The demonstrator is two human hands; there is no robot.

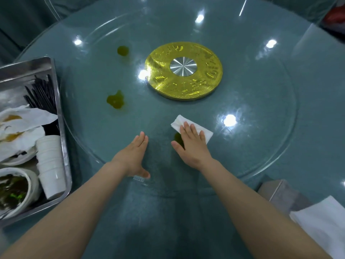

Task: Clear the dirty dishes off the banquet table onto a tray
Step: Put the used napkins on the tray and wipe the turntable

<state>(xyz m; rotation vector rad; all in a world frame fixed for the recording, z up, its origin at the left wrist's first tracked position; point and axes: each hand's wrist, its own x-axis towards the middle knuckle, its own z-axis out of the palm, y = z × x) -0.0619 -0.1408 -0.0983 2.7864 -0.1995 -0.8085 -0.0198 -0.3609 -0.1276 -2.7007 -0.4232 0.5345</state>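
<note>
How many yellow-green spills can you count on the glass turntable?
3: one far spill left of the gold hub, one middle spill nearer the tray, one near spill partly under the right hand. The napkin may hide more.

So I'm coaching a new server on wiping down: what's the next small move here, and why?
Probably slide the right hand and its white napkin back over the green spill by the thumb; the napkin lies just beyond it, and two more green spots wait further left.
</note>
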